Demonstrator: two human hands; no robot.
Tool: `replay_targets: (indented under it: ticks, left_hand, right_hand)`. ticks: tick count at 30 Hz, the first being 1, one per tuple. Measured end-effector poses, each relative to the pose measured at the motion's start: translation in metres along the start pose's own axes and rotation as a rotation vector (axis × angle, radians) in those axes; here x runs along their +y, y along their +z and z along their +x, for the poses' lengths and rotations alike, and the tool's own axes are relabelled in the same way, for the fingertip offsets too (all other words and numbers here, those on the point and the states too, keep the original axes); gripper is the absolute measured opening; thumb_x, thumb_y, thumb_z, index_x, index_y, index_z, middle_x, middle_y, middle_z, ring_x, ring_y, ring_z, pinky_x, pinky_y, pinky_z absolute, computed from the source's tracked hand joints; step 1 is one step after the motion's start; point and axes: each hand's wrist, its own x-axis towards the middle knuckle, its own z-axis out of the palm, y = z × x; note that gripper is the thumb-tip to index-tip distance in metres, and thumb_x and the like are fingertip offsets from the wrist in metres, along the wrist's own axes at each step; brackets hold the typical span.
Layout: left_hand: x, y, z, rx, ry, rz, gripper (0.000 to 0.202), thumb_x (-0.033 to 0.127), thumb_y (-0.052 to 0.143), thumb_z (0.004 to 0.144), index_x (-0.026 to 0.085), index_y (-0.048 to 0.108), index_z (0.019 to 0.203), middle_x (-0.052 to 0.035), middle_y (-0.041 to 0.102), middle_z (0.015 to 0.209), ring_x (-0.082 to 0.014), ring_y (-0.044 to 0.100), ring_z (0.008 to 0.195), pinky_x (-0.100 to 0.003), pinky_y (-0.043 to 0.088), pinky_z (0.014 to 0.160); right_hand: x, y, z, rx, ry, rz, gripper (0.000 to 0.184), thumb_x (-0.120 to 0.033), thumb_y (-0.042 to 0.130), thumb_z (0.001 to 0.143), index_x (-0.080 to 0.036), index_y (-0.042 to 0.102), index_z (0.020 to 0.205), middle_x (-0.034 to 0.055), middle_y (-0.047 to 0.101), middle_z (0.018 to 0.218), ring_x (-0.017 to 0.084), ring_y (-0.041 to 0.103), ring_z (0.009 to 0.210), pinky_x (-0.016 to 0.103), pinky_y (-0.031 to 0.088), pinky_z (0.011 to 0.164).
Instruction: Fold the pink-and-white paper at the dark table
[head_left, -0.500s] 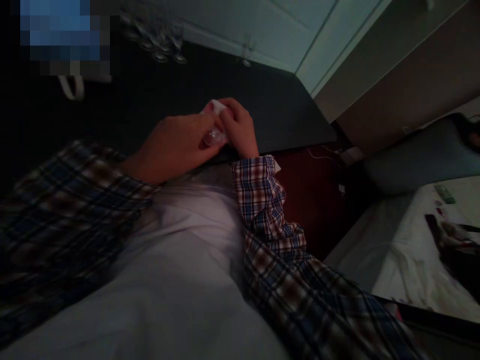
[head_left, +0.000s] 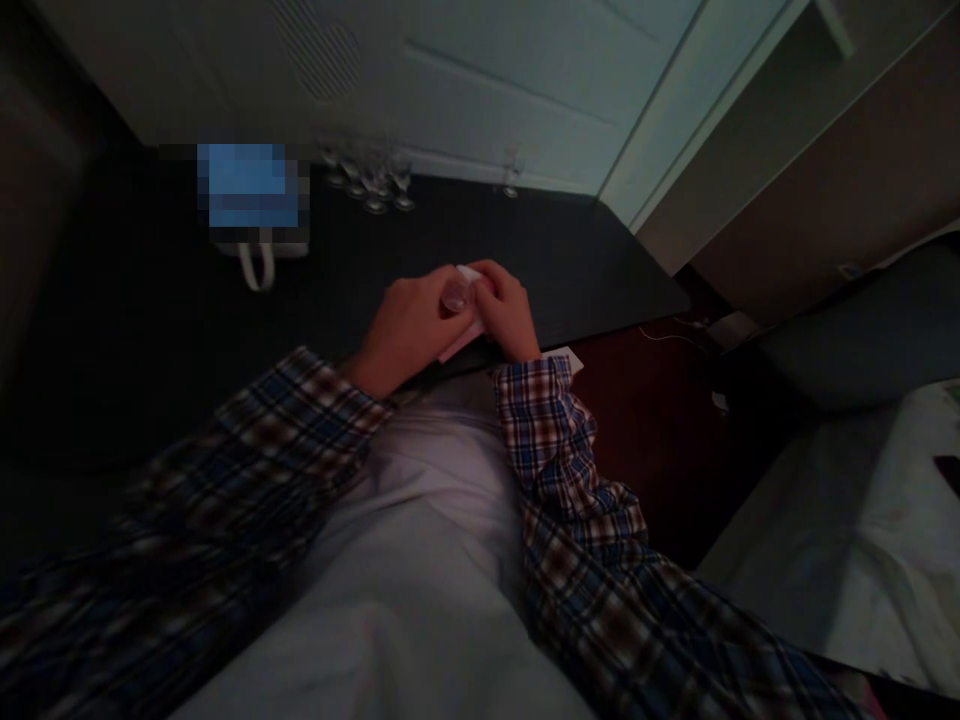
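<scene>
- The right hand point(head_left: 511, 315) has bare dark surface point(head_left: 607, 265) beside it, out to the edge.
- A bunch of glasses point(head_left: 373, 182) blocks the back, by the white wall point(head_left: 465, 95).
- One glass point(head_left: 511, 178) stands alone; a hand could go between it and the bunch.
- Far left, a blurry blue thing point(head_left: 247, 185) with a white loop point(head_left: 257, 268) is in the way.

Reddish floor point(head_left: 637, 430) shows beside the dark table point(head_left: 592, 260).
</scene>
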Motion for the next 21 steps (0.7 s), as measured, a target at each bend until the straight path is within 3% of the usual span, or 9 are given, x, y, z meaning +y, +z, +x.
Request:
replay_targets:
  ticks: [4,9,15,21]
  left_hand:
    - [-0.002,-0.007,0.027,-0.019,0.053,0.042,0.030,0.038,0.045,0.079,0.018,0.063,0.092,-0.0064,0.066,0.087,-0.0194,0.061,0.079,-0.026,0.043,0.069]
    - [-0.014,-0.020,0.051,-0.027,0.067,-0.011,0.030,0.037,0.047,0.077,0.017,0.064,0.091,-0.0053,0.068,0.085,-0.0170,0.060,0.076,-0.024,0.041,0.064]
    - [-0.033,-0.018,0.054,0.017,-0.024,-0.219,0.033,0.042,0.046,0.079,0.015,0.061,0.091,-0.0019,0.063,0.066,-0.0118,0.056,0.061,-0.020,0.037,0.054]
    - [-0.037,-0.002,0.055,-0.060,-0.090,-0.544,0.025,0.039,0.052,0.076,0.015,0.056,0.083,0.0019,0.055,0.060,-0.0081,0.050,0.050,-0.018,0.035,0.049]
  right_hand:
    - [-0.001,0.000,-0.003,0.017,0.002,0.031,0.025,-0.035,0.039,0.084,-0.022,0.058,0.094,0.0003,0.064,0.092,0.013,0.057,0.085,0.025,0.044,0.078]
    - [-0.004,0.001,-0.005,0.046,0.023,0.035,0.025,-0.034,0.038,0.083,-0.022,0.059,0.092,0.0009,0.063,0.088,0.015,0.056,0.081,0.026,0.042,0.073]
    - [-0.009,0.002,-0.007,0.013,0.067,0.075,0.028,-0.026,0.038,0.080,-0.021,0.060,0.095,-0.0011,0.060,0.082,0.012,0.053,0.075,0.022,0.038,0.069]
    - [-0.011,0.003,-0.008,0.010,0.089,0.082,0.026,-0.025,0.037,0.079,-0.020,0.060,0.091,-0.0023,0.058,0.077,0.009,0.050,0.070,0.020,0.034,0.065]
